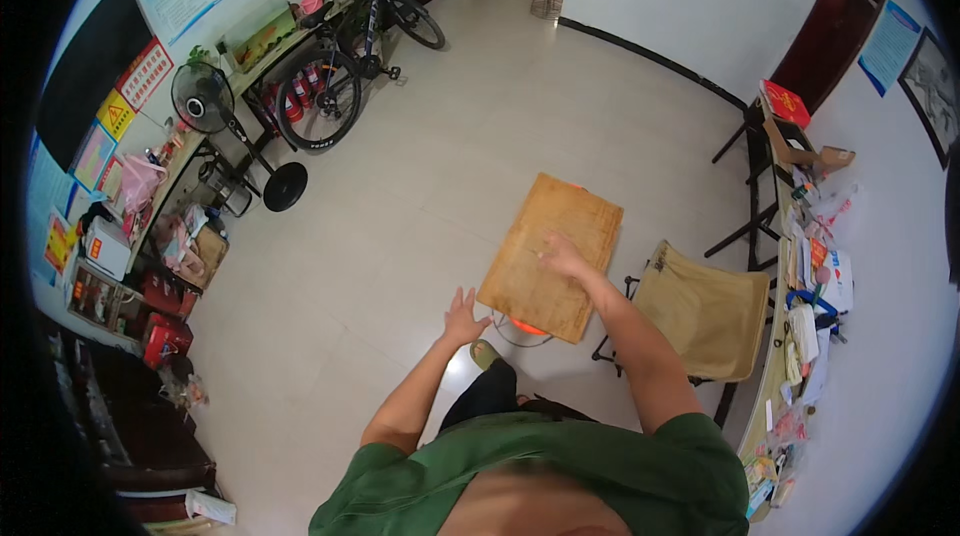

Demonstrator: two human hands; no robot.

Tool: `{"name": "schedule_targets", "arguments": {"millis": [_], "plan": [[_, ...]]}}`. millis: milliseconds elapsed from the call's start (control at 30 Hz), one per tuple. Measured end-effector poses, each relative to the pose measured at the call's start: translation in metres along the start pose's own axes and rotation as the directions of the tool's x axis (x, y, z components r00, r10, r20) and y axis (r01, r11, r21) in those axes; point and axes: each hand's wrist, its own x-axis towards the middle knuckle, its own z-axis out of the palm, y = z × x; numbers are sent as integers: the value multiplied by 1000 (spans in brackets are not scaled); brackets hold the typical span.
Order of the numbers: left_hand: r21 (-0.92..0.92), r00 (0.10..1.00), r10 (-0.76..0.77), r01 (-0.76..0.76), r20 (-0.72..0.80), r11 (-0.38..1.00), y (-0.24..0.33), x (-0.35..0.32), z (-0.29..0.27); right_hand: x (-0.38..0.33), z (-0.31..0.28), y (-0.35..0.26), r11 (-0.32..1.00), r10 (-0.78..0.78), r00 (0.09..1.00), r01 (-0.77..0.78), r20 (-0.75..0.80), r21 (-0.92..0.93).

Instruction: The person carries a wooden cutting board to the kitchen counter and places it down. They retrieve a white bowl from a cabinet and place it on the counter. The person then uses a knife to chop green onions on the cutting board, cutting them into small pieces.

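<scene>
Right hand point(562, 258) flat on wooden board point(550, 256), fingers spread, steadying it atop orange stool point(522, 328). Left hand point(462, 316) near board's left edge, fingers wide, holding nothing. Folding chair point(705, 311) right.

The room around me is evenly bright, with soft daylight glancing off the pale floor point(420, 186) and only faint shadows. The fisheye bends the walls and darkens the corners to black. My left hand point(461, 318) looks slightly blurred; the centre stays sharp.
</scene>
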Motion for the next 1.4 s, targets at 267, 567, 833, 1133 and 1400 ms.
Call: {"name": "schedule_targets", "arguments": {"millis": [267, 567, 833, 1133, 1400], "plan": [[-102, 999, -26, 24, -27, 995, 70, 146, -10, 142, -61, 43, 998, -63, 998, 63, 29, -9], [-414, 970, -239, 234, 41, 880, 99, 202, 80, 285, -46, 320, 980, -6, 987, -26, 162, 196], [-742, 646, -759, 548, 83, 386, 47, 249, 304, 346, -72, 300, 979, 191, 896, -147, 400, -139], [-845, 64, -957, 490, 281, -216, 63, 269, 396, 420, -41, 466, 920, 7, 999, -22, -41, -391], [-943, 48, -966, 232, 255, -237, 21, 248, 466, 477, -22, 470, 989, 98, 970, -69, 223, -132]]}}
